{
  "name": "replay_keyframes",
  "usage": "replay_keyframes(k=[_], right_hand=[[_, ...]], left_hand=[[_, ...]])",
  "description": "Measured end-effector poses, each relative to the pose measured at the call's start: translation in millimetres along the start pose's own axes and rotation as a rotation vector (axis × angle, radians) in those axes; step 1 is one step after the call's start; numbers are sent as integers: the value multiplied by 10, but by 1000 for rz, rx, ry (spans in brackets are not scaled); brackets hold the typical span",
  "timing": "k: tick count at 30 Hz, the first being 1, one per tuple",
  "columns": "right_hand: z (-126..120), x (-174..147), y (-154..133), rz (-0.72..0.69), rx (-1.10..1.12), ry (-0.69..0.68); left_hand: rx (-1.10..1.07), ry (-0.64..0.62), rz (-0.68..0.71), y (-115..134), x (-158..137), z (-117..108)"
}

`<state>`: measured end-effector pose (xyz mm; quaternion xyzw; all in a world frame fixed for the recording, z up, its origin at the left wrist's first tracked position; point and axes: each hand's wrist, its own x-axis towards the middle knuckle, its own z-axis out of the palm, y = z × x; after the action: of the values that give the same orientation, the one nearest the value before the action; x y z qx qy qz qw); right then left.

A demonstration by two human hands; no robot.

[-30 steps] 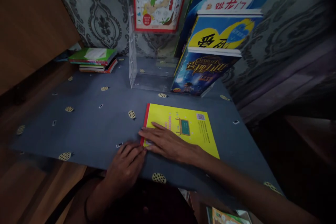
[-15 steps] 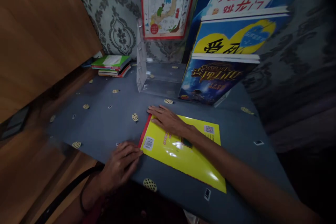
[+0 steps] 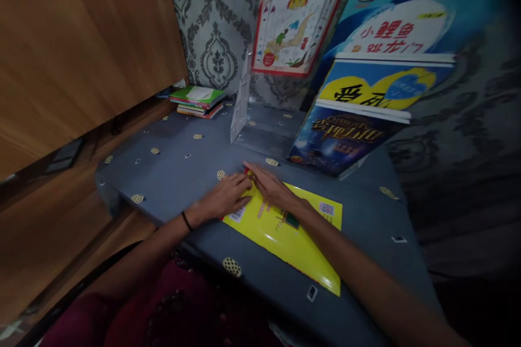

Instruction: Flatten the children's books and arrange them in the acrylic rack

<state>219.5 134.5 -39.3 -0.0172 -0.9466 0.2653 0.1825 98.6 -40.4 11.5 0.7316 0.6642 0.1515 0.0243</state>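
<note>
A glossy yellow book [image 3: 301, 252] with a red spine edge lies flat on the table, barcode and QR code facing up. My right hand [image 3: 272, 188] rests flat on its far left part, fingers stretched toward the spine's far corner. From the left, my left hand [image 3: 228, 195] reaches over the spine, its fingers bent slightly and apart, with the fingertips touching the book beside my right fingers. It covers much of the red edge and part of the barcode. A dark band circles my left wrist.
A clear acrylic stand [image 3: 260, 138] is at the back, with a dark blue book [image 3: 337, 138] and several others upright on its right. A small stack of books [image 3: 198, 100] lies at the back left. A wooden cabinet [image 3: 89, 59] borders the table's left side.
My left hand has moved from the book's near left corner up along the spine to beside my right hand. The right hand stays on the book. The view has shifted slightly.
</note>
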Motion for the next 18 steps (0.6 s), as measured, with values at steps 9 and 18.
replay_keyframes(k=[9, 18], right_hand=[[-75, -110, -286, 357, -356, 67], [-244, -719, -329, 622, -519, 66]], left_hand=[[91, -39, 35, -319, 398, 43], [112, 77, 85, -410, 376, 240]])
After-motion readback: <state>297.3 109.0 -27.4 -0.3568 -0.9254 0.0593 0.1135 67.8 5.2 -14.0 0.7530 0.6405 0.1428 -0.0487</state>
